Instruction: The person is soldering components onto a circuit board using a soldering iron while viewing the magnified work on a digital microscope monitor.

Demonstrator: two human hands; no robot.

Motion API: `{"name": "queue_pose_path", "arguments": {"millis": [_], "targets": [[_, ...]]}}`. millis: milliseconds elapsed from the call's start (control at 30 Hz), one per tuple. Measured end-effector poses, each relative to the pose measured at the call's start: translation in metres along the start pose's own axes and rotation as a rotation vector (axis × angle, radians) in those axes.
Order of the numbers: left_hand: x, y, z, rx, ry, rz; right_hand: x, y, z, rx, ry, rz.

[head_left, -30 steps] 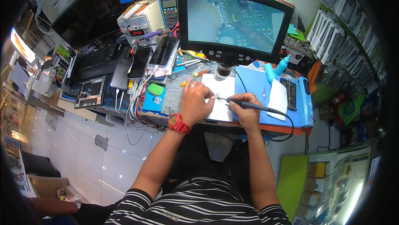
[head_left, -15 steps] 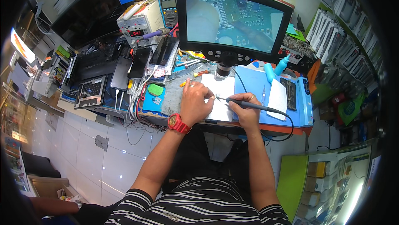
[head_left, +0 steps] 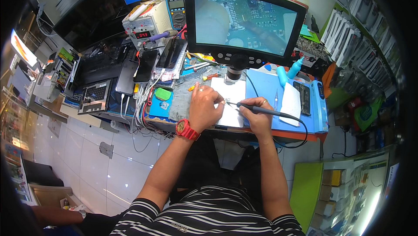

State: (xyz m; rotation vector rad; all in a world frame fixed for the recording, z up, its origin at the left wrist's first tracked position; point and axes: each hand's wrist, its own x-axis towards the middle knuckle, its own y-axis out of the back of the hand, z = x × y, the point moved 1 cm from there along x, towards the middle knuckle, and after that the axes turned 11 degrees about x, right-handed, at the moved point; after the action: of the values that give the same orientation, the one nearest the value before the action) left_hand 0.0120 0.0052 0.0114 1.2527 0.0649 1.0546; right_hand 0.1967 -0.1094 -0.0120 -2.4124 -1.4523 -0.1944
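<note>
My right hand [head_left: 260,122] grips the black handle of a soldering iron [head_left: 270,112] like a pen, its thin tip pointing left. The tip meets a tiny circuit board [head_left: 227,101] on a white plate [head_left: 230,116], under the microscope lens [head_left: 234,75]. From the left, my left hand [head_left: 204,107] has its thumb and finger pinched at the board's edge; the other fingers are bent. On the microscope screen [head_left: 244,22] the board is green with a row of connector pins, a large fingertip at left and the blurred dark iron tip near the pins.
A blue mat [head_left: 259,85] at right bears tweezers [head_left: 276,99], a white cloth [head_left: 291,103] and light-blue bottles [head_left: 295,68]. The iron's black cord loops off the front edge. Left are phones [head_left: 126,77], tangled cables, a green sponge [head_left: 163,94], a power supply [head_left: 141,27] and a multimeter [head_left: 177,11].
Both hands and the iron hold almost the same place. On the screen, the dark iron tip has shifted slightly. The power supply's red reading has changed.
</note>
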Motion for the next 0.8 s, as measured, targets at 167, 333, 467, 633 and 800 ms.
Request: {"name": "queue_pose_path", "arguments": {"millis": [167, 333, 467, 633, 800], "targets": [[0.0, -0.0012, -0.0006, 0.003, -0.002, 0.013, 0.0005, -0.0001, -0.0002, 0.005, 0.003, -0.007], [0.0002, -0.0005, -0.0003, 0.0, -0.004, 0.006, 0.0005, 0.0011, 0.0002, 0.0, -0.001, -0.015], [0.0001, -0.0004, -0.0004, 0.004, -0.004, 0.004, 0.0008, 0.0006, -0.0008, -0.013, 0.007, -0.019], [0.0002, 0.0, 0.0001, -0.003, -0.003, 0.014, 0.0009, 0.0008, 0.0001, -0.021, -0.007, -0.007], [-0.0001, -0.0013, -0.0011, 0.001, -0.002, 0.006, -0.0001, -0.0011, -0.0004, 0.011, -0.013, 0.025]]}}
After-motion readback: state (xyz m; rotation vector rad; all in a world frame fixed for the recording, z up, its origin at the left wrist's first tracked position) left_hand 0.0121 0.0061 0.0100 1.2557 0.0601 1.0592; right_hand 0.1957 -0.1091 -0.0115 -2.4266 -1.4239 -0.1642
